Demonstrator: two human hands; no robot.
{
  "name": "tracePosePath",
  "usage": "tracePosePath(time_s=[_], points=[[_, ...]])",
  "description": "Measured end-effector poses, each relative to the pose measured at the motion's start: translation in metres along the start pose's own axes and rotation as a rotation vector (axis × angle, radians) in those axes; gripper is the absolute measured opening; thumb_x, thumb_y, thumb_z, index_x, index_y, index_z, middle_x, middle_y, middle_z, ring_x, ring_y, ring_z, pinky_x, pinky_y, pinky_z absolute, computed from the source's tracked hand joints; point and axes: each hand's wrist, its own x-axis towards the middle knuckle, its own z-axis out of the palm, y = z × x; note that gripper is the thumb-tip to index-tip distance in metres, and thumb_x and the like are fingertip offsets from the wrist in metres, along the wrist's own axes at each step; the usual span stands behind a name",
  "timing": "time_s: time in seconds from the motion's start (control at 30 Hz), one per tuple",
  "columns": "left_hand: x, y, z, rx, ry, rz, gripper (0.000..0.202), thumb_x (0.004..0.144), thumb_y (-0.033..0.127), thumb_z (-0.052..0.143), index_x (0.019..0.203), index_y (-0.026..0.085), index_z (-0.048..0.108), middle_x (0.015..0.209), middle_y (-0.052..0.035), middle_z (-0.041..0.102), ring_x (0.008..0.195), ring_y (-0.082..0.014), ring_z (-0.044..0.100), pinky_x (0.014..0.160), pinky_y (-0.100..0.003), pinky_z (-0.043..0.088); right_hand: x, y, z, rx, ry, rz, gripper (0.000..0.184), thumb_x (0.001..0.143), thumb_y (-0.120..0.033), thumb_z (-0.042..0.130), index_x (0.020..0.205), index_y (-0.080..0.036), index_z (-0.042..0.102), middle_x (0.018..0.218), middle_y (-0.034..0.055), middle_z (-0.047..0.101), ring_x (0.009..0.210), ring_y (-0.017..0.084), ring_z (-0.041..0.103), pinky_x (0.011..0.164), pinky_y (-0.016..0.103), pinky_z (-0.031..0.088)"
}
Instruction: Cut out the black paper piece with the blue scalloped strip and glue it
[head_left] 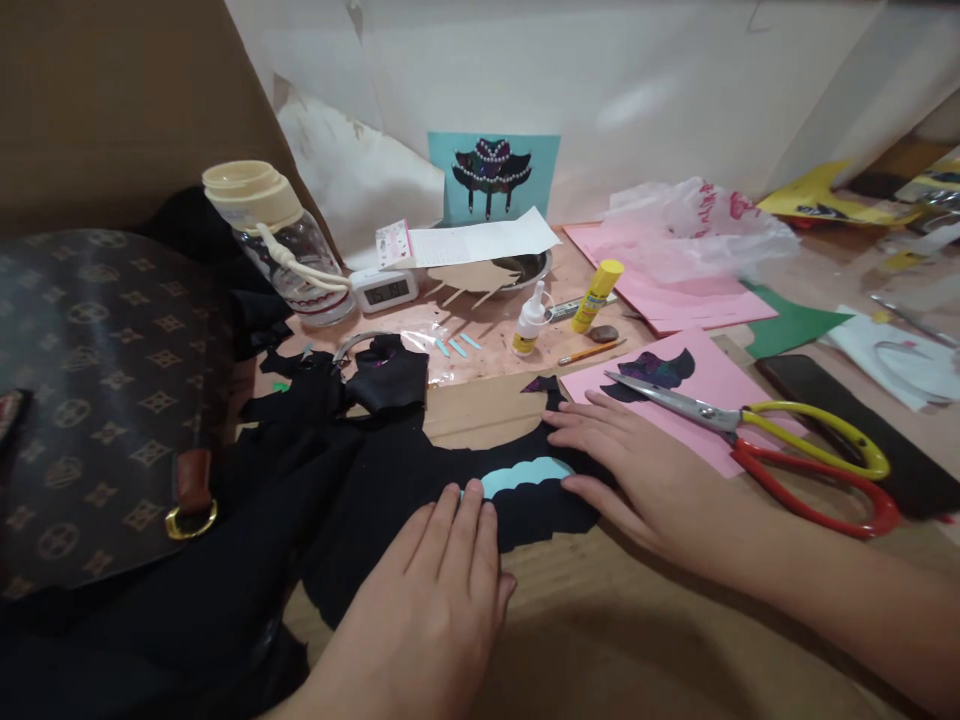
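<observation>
Black fabric (375, 500) lies over a cardboard sheet (480, 410) in front of me. On the fabric rests a light blue paper strip (527, 476) with a scalloped edge, its two ends partly hidden by my hands. My left hand (450, 590) lies flat, fingertips on the strip's left end and the cloth. At the strip's right end my right hand (622, 460) presses down with fingers spread. Scissors (720, 415) with one yellow and one red handle lie just beyond the right hand, on pink paper (720, 370) with a dark shiny cutout (652, 370).
A brown patterned bag (97, 400) and a clear bottle (285, 250) stand left. Behind are a digital clock (384, 290), a glue bottle (529, 322), a yellow glue stick (598, 296) and a pencil (591, 351). A dark phone-like slab (862, 440) lies right.
</observation>
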Motion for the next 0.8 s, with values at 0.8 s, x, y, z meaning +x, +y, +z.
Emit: tracePosePath(time_s=[0.8], points=[[-0.002,0.005,-0.002,-0.128,0.052,-0.045,0.040,0.103,0.014,0.037,0.118,-0.002,0.070,0.122,-0.0263,0.072,0.112,-0.0395,0.071,0.089,-0.051,0.058,0.004,0.014,-0.002,0.179,-0.083,0.101,0.017,0.098,-0.022,0.055,0.102,-0.016,0.071,0.098,0.0127,0.066,0.093,0.029,0.061,0.081,0.045,0.053]])
